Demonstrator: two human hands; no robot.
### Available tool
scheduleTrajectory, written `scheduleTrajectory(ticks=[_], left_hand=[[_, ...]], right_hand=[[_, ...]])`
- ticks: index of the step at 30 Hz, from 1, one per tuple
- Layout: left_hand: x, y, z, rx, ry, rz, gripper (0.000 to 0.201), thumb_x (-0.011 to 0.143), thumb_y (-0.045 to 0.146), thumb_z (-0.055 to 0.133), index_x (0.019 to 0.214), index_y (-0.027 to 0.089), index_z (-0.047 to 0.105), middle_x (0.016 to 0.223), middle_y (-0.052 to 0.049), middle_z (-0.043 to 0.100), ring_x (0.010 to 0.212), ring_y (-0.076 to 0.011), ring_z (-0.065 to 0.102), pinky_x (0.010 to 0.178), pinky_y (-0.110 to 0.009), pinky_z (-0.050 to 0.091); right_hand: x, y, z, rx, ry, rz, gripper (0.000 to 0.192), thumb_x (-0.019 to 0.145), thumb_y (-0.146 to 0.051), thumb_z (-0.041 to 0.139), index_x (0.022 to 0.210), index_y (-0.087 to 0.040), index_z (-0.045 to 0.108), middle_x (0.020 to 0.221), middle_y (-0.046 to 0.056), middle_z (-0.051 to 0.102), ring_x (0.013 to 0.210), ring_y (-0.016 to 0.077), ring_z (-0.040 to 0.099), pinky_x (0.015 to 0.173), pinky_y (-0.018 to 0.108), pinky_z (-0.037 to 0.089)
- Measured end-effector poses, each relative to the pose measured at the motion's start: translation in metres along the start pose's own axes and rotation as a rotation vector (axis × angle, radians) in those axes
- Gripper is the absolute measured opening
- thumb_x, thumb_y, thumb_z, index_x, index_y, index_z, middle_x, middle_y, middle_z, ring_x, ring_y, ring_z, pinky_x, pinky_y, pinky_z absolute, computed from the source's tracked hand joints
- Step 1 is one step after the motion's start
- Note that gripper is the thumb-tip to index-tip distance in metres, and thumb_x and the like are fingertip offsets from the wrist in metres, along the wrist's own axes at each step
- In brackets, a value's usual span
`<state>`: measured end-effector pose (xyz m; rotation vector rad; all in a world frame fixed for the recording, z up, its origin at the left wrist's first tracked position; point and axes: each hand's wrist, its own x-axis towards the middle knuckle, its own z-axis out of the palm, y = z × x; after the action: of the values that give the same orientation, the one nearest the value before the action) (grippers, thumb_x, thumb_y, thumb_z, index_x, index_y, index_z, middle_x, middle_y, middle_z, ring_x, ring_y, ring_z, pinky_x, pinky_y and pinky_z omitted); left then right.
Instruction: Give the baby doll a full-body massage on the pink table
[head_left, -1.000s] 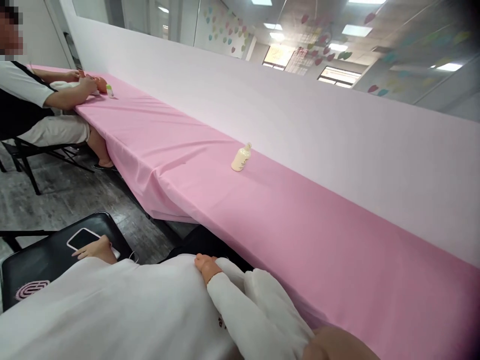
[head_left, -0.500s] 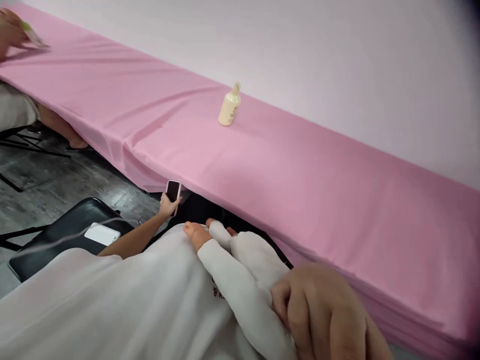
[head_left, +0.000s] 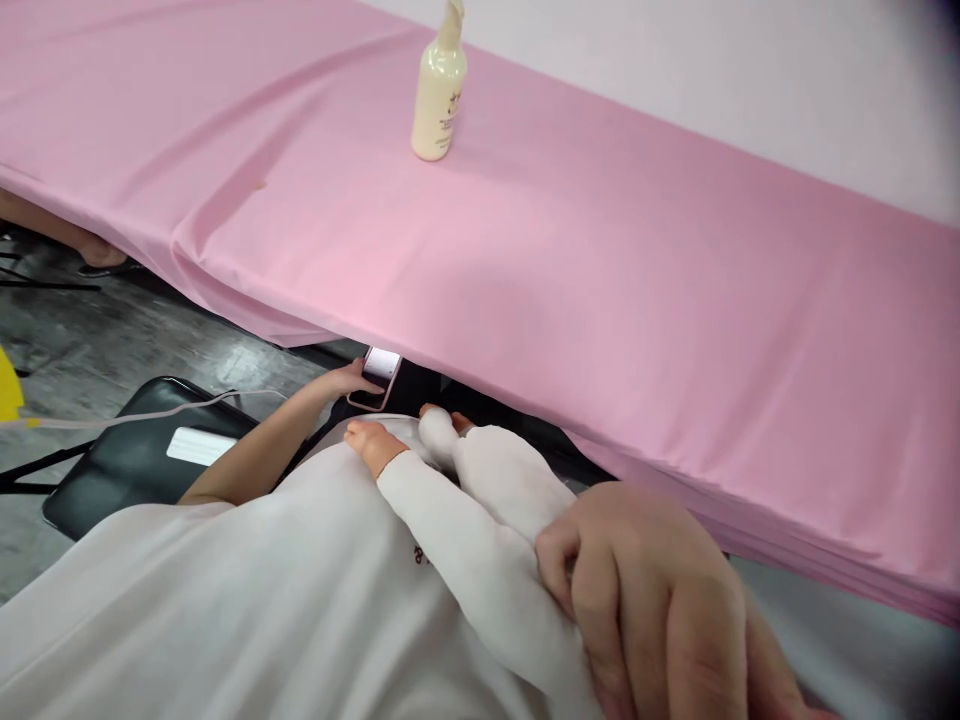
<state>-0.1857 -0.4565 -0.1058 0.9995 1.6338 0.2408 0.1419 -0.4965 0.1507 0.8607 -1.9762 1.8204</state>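
Observation:
A baby doll in a white suit (head_left: 480,520) lies across my lap, its feet toward the table. My right hand (head_left: 652,600) is closed around the doll's body at the lower right. My left hand (head_left: 349,380) reaches forward under the table's edge and holds a pink-cased phone (head_left: 379,375) with its screen lit. A cream lotion bottle (head_left: 439,90) stands upright on the pink tablecloth (head_left: 600,260), well beyond both hands.
A black chair seat (head_left: 135,460) stands at my left with a white flat object (head_left: 199,445) on it and a thin cable running across. Another person's leg (head_left: 52,235) shows under the table at the far left. Dark grey floor lies between.
The view tilted down and closer to the table. My left hand took the phone from the chair and carried it forward under the table edge. My right hand came into view gripping the doll.

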Motion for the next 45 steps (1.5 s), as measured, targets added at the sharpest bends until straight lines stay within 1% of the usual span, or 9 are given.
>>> scheduleTrajectory(ticks=[3, 6, 12, 17, 26, 30, 36, 42, 45], left_hand=[[-0.005, -0.01, -0.008, -0.214, -0.112, 0.037, 0.1, 0.058, 0.015, 0.085, 0.145, 0.016, 0.036, 0.139, -0.019, 0.06, 0.122, -0.0327, 0.063, 0.085, -0.035, 0.058], [-0.006, -0.015, -0.008, -0.229, -0.102, 0.041, 0.1, 0.056, 0.009, 0.084, 0.144, 0.017, 0.038, 0.129, -0.015, 0.066, 0.116, -0.031, 0.066, 0.083, -0.034, 0.059], [-0.001, -0.012, -0.005, -0.007, -0.031, 0.069, 0.109, 0.055, 0.013, 0.086, 0.147, 0.014, 0.028, 0.129, -0.017, 0.065, 0.123, -0.0344, 0.063, 0.102, -0.043, 0.052], [-0.005, -0.002, -0.003, 0.103, 0.0, 0.095, 0.101, 0.052, 0.014, 0.088, 0.139, 0.013, 0.037, 0.136, -0.02, 0.06, 0.129, -0.0383, 0.058, 0.106, -0.045, 0.049], [-0.011, 0.0, -0.012, -0.078, -0.177, 0.106, 0.115, 0.048, 0.023, 0.091, 0.146, 0.012, 0.032, 0.145, -0.024, 0.053, 0.136, -0.0385, 0.052, 0.112, -0.048, 0.046], [-0.013, 0.003, -0.016, 0.028, -0.18, 0.116, 0.129, 0.041, 0.023, 0.093, 0.152, 0.014, 0.028, 0.149, -0.021, 0.051, 0.135, -0.0375, 0.053, 0.109, -0.043, 0.048], [-0.019, 0.016, -0.015, 0.231, -0.23, 0.14, 0.143, 0.045, 0.023, 0.091, 0.159, 0.012, 0.006, 0.147, -0.02, 0.053, 0.139, -0.0358, 0.05, 0.115, -0.037, 0.04], [-0.02, 0.029, -0.017, 0.356, -0.241, 0.089, 0.139, 0.045, 0.024, 0.09, 0.158, 0.008, 0.011, 0.153, -0.022, 0.045, 0.139, -0.0369, 0.05, 0.113, -0.034, 0.043], [-0.017, 0.034, -0.019, 0.416, -0.269, 0.092, 0.131, 0.044, 0.025, 0.09, 0.155, 0.009, 0.022, 0.156, -0.021, 0.04, 0.136, -0.0348, 0.052, 0.11, -0.03, 0.045]], right_hand=[[-0.003, 0.003, -0.001, 0.055, 0.024, 0.024, 0.035, 0.1, -0.034, 0.054, 0.069, -0.023, 0.07, 0.076, -0.003, 0.08, 0.079, 0.0108, 0.076, 0.082, 0.027, 0.046], [-0.005, 0.005, -0.003, 0.07, 0.033, 0.019, 0.036, 0.1, -0.032, 0.053, 0.069, -0.022, 0.07, 0.077, -0.002, 0.08, 0.08, 0.0111, 0.076, 0.083, 0.026, 0.045], [-0.003, 0.007, -0.008, 0.079, 0.03, 0.03, 0.035, 0.099, -0.03, 0.056, 0.067, -0.023, 0.07, 0.077, -0.002, 0.08, 0.08, 0.0113, 0.077, 0.082, 0.025, 0.046], [-0.005, 0.008, -0.007, 0.107, 0.05, 0.042, 0.034, 0.097, -0.03, 0.058, 0.066, -0.023, 0.069, 0.079, -0.003, 0.081, 0.08, 0.0111, 0.077, 0.081, 0.025, 0.046], [-0.011, 0.011, -0.006, 0.153, 0.036, 0.054, 0.034, 0.097, -0.032, 0.057, 0.067, -0.024, 0.069, 0.082, -0.003, 0.081, 0.083, 0.0097, 0.077, 0.079, 0.024, 0.046], [-0.012, 0.012, -0.006, 0.191, 0.031, 0.077, 0.031, 0.096, -0.032, 0.059, 0.067, -0.025, 0.07, 0.083, -0.004, 0.081, 0.084, 0.0102, 0.078, 0.079, 0.024, 0.047], [-0.011, 0.012, -0.008, 0.203, 0.036, 0.078, 0.034, 0.095, -0.031, 0.06, 0.062, -0.025, 0.069, 0.083, -0.004, 0.081, 0.085, 0.0099, 0.078, 0.079, 0.023, 0.049], [-0.016, 0.014, -0.006, 0.244, 0.068, 0.113, 0.026, 0.088, -0.032, 0.071, 0.063, -0.026, 0.068, 0.088, -0.006, 0.082, 0.091, 0.0109, 0.078, 0.081, 0.02, 0.05], [-0.016, 0.014, -0.006, 0.27, 0.089, 0.124, 0.025, 0.086, -0.033, 0.073, 0.063, -0.027, 0.068, 0.088, -0.006, 0.082, 0.091, 0.0109, 0.078, 0.081, 0.02, 0.05]])
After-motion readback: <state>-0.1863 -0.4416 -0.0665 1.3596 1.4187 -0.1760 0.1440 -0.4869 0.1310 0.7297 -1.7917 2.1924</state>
